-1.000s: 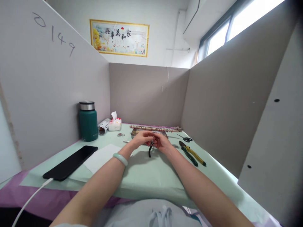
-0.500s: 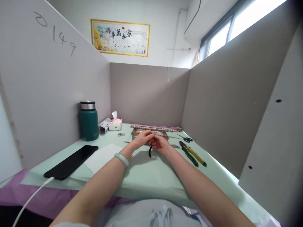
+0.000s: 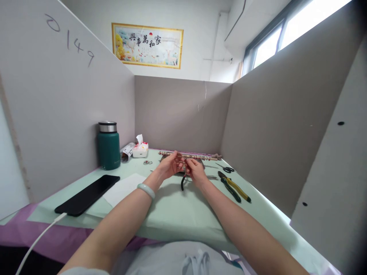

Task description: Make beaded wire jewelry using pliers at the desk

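My left hand (image 3: 168,165), with a pale green bangle (image 3: 146,190) on the wrist, has its fingers bent around something too small to make out. Close beside it, my right hand (image 3: 196,172) is closed, thumb and fingers pinched together. A curved black handle (image 3: 182,184) sticks out below the right hand's fingers; the rest of that tool is hidden. Just behind the hands lies a tray (image 3: 203,164), mostly covered by them. Along its back runs a rod strung with small red and pale beads (image 3: 197,157).
Pliers with green and yellow handles (image 3: 235,187) and black scissors (image 3: 228,169) lie at the right. At the left are a phone (image 3: 87,194) on a cable, white paper (image 3: 123,189), a green flask (image 3: 109,149), tissues (image 3: 140,151) and small rings (image 3: 147,162). Grey partitions (image 3: 183,114) enclose the table.
My hands have drawn slightly apart at the fingertips. The left hand has turned, its fingers rising and showing more of the palm side. The black handle still hangs below the right hand.
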A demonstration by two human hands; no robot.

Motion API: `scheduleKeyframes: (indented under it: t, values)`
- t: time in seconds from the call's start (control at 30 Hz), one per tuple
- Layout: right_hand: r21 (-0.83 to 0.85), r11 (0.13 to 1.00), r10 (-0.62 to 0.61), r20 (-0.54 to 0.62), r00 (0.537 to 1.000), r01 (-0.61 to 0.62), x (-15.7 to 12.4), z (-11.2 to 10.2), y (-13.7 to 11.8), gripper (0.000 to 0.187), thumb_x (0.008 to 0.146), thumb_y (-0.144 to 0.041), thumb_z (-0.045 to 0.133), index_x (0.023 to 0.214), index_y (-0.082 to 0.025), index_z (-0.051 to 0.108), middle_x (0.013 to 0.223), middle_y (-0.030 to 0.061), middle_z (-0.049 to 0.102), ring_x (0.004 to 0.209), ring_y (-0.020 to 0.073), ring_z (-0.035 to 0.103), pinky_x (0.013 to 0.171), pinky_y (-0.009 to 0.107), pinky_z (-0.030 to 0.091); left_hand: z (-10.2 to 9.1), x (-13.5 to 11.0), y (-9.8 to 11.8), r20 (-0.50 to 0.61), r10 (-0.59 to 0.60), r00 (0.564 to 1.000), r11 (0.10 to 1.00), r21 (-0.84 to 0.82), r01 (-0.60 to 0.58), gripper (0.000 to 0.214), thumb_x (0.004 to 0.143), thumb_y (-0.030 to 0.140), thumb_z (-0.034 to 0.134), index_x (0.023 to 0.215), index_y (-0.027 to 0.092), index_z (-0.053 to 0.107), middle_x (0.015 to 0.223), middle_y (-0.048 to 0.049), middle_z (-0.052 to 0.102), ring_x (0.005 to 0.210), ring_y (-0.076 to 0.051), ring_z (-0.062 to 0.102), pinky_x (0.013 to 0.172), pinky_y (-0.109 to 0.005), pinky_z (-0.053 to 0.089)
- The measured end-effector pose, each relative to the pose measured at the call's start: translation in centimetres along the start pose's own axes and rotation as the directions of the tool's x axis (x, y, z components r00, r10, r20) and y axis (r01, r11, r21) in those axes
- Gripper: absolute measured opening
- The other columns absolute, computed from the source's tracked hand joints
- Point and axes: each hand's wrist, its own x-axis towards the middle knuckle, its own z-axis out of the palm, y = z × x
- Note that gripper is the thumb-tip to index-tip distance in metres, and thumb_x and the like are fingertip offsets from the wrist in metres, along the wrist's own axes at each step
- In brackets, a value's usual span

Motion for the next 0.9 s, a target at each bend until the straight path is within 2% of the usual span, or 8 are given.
scheduleKeyframes:
  t: [0.2,0.47,0.57,0.7,0.8,0.9]
  values:
    - [-0.012,1.000,-0.010,-0.043,0.999,0.010,0.2,0.0,0.3,0.032,0.064,-0.045,0.073,0.075,-0.017,0.060,0.060,-0.0052,0.051,0.043,0.0047,0.036,0.039,0.019,0.023,0.6,-0.3,-0.1,0.018,-0.048,0.999,0.998,-0.030,0.049,0.031,0.091,0.040,0.044,0.087,0.015,0.061,0.075,-0.0027,0.062,0.053,-0.009,0.054,0.057,-0.026,0.050]
    - [0.129,0.991,0.033,-0.093,0.995,-0.020,0.2,-0.1,-0.3,0.030,0.065,-0.041,0.073,0.076,-0.019,0.056,0.061,-0.0057,0.053,0.044,0.0046,0.038,0.038,0.018,0.027,0.7,-0.3,-0.4,-0.036,-0.106,0.994,0.994,0.026,0.106,0.039,0.089,0.047,0.045,0.081,0.014,0.063,0.071,-0.0039,0.060,0.055,-0.008,0.053,0.058,-0.023,0.048]
    - [0.155,0.987,0.042,-0.042,0.998,-0.035,0.1,0.0,-0.6,0.033,0.069,-0.046,0.071,0.073,-0.020,0.052,0.060,-0.0045,0.053,0.044,0.0061,0.041,0.040,0.019,0.033,0.9,-0.4,-0.5,-0.014,-0.114,0.993,0.991,0.068,0.115,0.041,0.088,0.050,0.044,0.082,0.015,0.064,0.069,-0.0037,0.059,0.055,-0.009,0.052,0.058,-0.023,0.046]
    - [0.194,0.974,0.097,0.114,0.989,-0.118,-0.1,0.1,-1.0,0.043,0.071,-0.058,0.065,0.064,-0.019,0.047,0.056,-0.0023,0.051,0.050,0.0126,0.054,0.043,0.024,0.042,1.2,-0.6,-0.6,0.042,-0.146,0.988,0.982,0.126,0.139,0.048,0.086,0.056,0.043,0.083,0.014,0.065,0.065,-0.0045,0.057,0.055,-0.011,0.052,0.060,-0.025,0.046]
    - [0.246,0.955,0.114,0.201,0.973,-0.163,-0.2,0.1,-1.1,0.046,0.071,-0.060,0.064,0.061,-0.019,0.046,0.057,-0.0016,0.051,0.053,0.0150,0.058,0.044,0.026,0.044,1.2,-0.6,-0.7,0.083,-0.143,0.986,0.984,0.123,0.132,0.049,0.085,0.056,0.044,0.083,0.013,0.065,0.065,-0.0051,0.058,0.058,-0.012,0.053,0.062,-0.027,0.047]
    - [0.246,0.954,0.118,0.220,0.968,-0.172,-0.2,0.0,-1.0,0.045,0.074,-0.059,0.061,0.061,-0.018,0.046,0.059,-0.0009,0.053,0.054,0.0151,0.059,0.043,0.025,0.043,1.2,-0.7,-0.7,0.093,-0.126,0.988,0.987,0.111,0.115,0.046,0.086,0.054,0.045,0.089,0.013,0.065,0.068,-0.0043,0.058,0.055,-0.011,0.052,0.063,-0.028,0.047]
